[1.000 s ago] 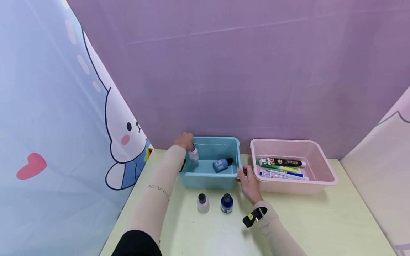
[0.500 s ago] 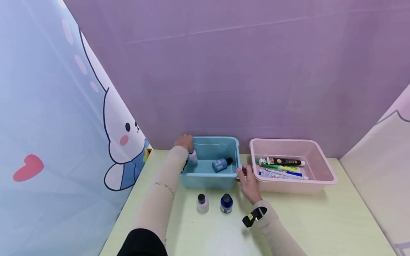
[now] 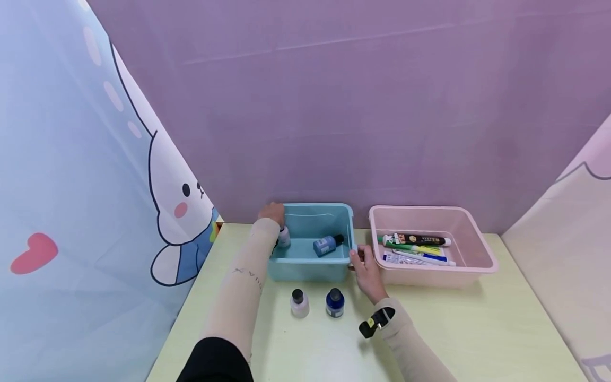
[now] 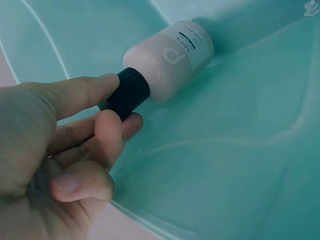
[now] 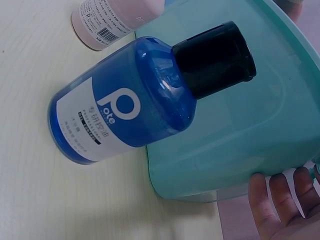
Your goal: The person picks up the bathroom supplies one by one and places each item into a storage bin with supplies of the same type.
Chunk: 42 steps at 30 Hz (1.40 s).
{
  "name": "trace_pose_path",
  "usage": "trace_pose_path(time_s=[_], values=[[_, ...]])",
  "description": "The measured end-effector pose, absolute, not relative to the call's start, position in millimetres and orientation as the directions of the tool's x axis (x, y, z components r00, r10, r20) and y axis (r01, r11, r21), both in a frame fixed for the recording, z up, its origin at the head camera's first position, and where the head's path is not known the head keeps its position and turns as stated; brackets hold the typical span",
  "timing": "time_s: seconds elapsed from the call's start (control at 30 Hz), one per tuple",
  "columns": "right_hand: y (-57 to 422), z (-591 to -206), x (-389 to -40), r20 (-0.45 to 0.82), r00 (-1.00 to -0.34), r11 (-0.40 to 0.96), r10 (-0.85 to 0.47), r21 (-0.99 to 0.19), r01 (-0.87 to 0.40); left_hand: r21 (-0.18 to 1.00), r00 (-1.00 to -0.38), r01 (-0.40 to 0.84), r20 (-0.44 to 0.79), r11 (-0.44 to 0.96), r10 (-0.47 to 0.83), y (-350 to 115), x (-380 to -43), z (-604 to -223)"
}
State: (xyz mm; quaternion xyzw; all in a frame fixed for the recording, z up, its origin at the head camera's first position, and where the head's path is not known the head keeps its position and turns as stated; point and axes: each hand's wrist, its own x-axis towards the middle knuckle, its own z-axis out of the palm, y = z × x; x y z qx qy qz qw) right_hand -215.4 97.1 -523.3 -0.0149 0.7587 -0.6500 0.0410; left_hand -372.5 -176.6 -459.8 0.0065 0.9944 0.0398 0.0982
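My left hand [image 3: 272, 213] reaches over the left side of the blue-green plastic bin [image 3: 310, 271]. It pinches the black cap of a pale pink bottle [image 4: 175, 55], which lies tilted against the bin's inside in the left wrist view. A blue bottle [image 3: 325, 245] with a black cap lies on its side on the bin floor. My right hand [image 3: 368, 273] grips the bin's right rim, its fingers [image 5: 285, 200] curled under the edge. In front of the bin stand another pale pink bottle [image 3: 299, 305] and a dark blue bottle [image 3: 335, 304], both upright with black caps.
To the right stands a pink bin [image 3: 429, 277] holding a black marker [image 3: 422, 240], a green marker [image 3: 400, 246] and several other pens and tubes. A purple cloth [image 3: 334, 106] hangs behind both bins. All of it rests on a pale yellow-green table [image 3: 487, 329].
My left hand has come down slightly with the pale pink bottle, now lower along the bin's left side. The right hand keeps its grip. The head view has shifted a little.
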Motion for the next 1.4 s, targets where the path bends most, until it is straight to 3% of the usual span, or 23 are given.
trace_pose_path(time_s=[0.37,0.7,0.9,1.13,1.4], values=[[95.5,-563.9,-231.2,-0.007,-0.999,0.135,-0.038,-0.991,0.002,0.067,-0.982,0.001,-0.189,0.998,0.014,-178.6,-370.1,-460.5],[97.1,-562.5,-231.7,-0.029,-0.999,0.135,-0.046,-0.991,0.023,0.042,-0.988,0.019,-0.152,0.999,0.025,-177.1,-372.7,-458.1],[98.1,-560.0,-231.5,-0.039,-0.998,0.143,-0.043,-0.989,0.033,0.064,-0.982,0.003,-0.189,0.998,0.015,-178.3,-373.5,-450.9],[98.4,-561.2,-230.5,0.002,-1.0,0.128,-0.022,-0.992,-0.005,0.123,-0.987,0.037,-0.15,0.992,0.056,-189.5,-378.0,-449.0],[99.3,-563.0,-230.5,0.008,-1.0,0.123,-0.024,-0.992,-0.011,0.167,-0.986,0.032,-0.155,0.985,0.058,-188.1,-362.7,-430.3]])
